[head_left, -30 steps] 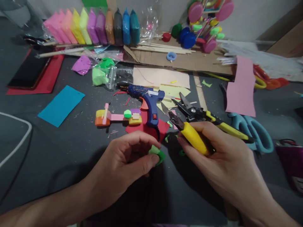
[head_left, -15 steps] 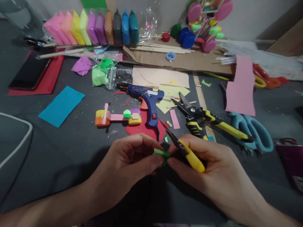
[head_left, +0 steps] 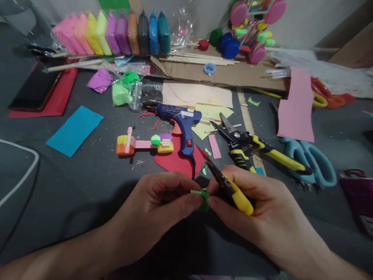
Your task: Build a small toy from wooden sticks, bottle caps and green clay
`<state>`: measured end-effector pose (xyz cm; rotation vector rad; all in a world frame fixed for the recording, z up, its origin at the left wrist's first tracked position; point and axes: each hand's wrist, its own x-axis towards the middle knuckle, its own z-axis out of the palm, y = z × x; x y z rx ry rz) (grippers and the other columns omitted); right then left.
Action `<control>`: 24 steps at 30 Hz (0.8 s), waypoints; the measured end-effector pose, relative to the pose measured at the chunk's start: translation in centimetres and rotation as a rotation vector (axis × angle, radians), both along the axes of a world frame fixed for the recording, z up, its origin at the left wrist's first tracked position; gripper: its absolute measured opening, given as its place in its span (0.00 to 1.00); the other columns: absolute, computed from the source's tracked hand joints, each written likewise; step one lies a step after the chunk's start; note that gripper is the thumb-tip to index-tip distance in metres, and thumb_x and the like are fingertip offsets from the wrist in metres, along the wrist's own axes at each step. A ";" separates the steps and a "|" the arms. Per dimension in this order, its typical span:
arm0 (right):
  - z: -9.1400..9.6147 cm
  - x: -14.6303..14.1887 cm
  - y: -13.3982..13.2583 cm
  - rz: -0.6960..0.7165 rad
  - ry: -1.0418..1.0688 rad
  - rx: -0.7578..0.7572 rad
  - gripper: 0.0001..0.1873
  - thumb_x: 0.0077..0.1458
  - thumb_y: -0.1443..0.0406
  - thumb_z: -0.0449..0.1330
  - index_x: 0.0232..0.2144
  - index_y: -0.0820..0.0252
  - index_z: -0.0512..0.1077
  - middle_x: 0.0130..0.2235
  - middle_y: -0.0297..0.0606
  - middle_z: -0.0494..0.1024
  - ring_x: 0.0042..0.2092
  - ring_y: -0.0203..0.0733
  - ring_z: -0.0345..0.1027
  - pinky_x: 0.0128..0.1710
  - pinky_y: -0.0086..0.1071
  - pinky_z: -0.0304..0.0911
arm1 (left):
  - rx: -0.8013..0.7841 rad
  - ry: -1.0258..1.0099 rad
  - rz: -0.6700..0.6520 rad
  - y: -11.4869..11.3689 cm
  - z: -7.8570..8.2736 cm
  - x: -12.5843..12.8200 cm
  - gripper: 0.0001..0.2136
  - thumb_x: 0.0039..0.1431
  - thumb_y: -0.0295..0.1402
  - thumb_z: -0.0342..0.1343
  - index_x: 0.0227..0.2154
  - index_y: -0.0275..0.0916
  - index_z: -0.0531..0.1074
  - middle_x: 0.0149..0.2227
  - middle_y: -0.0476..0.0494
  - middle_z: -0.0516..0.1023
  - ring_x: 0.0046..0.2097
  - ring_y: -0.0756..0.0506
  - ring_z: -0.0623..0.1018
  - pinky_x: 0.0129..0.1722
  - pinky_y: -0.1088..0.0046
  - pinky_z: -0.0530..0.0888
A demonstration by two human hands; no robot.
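Between its thumb and fingers my left hand pinches a small green piece, bent, with a lighter green edge; whether it is paper or foam I cannot tell. The thumb and fingertip of my right hand meet the piece's right side. That same hand grips a yellow-handled cutting tool, its narrow dark pointed end aimed up and left, away from the piece. Just beyond my hands lie a red paper sheet and a blue glue gun.
A small clay-and-stick model lies left of the glue gun. Yellow-black snips and blue-handled scissors lie to the right. Behind stand coloured clay packs, cardboard and wheeled models. Blue paper is at left.
The green piece has turned between my fingertips, showing more dark green below. My left hand has dipped slightly. The yellow-handled tool stays in my right hand, nearly unmoved.
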<state>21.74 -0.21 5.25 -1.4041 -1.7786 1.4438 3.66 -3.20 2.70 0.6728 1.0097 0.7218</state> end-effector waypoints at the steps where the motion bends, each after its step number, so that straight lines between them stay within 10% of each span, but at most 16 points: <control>1: 0.0 0.0 0.0 0.002 -0.007 0.002 0.07 0.52 0.68 0.59 0.23 0.57 0.70 0.20 0.25 0.64 0.21 0.27 0.53 0.17 0.19 0.50 | 0.010 0.004 -0.008 0.0 0.0 0.0 0.06 0.57 0.38 0.64 0.30 0.42 0.81 0.27 0.51 0.76 0.30 0.54 0.69 0.29 0.81 0.66; 24: 0.1 0.4 0.0 -0.028 -0.075 0.045 0.05 0.51 0.66 0.61 0.24 0.55 0.73 0.22 0.27 0.71 0.23 0.31 0.62 0.20 0.22 0.58 | 0.007 -0.082 0.097 0.3 0.3 0.1 0.01 0.58 0.31 0.65 0.33 0.42 0.80 0.30 0.53 0.79 0.33 0.56 0.76 0.36 0.86 0.74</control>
